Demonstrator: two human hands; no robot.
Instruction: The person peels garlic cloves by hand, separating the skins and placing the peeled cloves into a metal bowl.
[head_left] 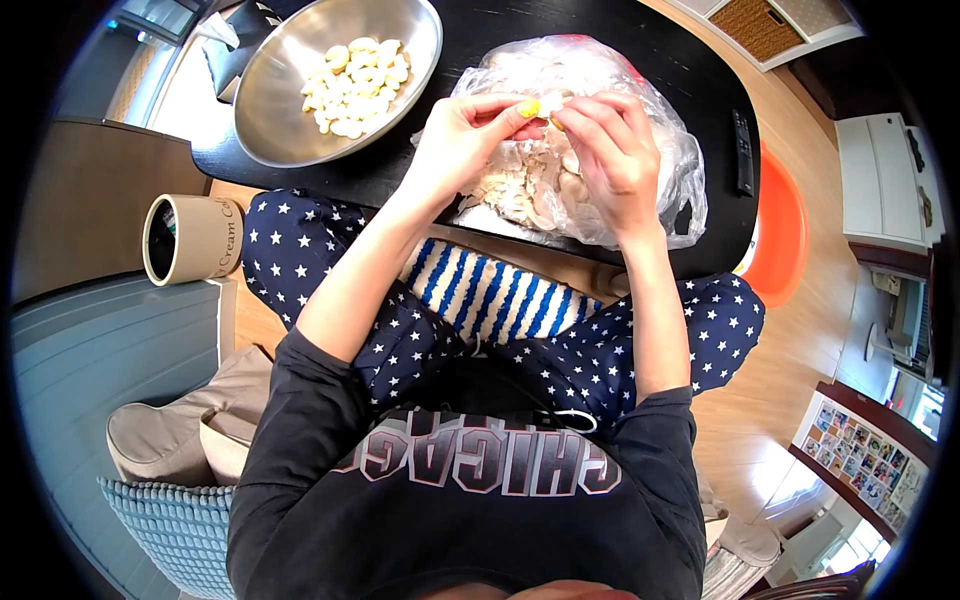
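My left hand [462, 140] and my right hand [618, 155] meet over a clear plastic bag [680, 170]. Their fingertips pinch a small pale garlic clove [551, 102] between them, partly hidden by the fingers. The thumbnails look yellow. Beneath the hands lies a heap of papery garlic skins [515, 190], some inside the bag and some at its front. To the left a large steel bowl [275, 110] holds many peeled garlic cloves [355, 85].
The black table [470, 20] carries a dark remote control [743, 150] at its right edge. An orange tub [785, 230] stands beyond that edge. A cream bin [210, 238] is at the left, and a striped cushion [500, 290] lies between my legs.
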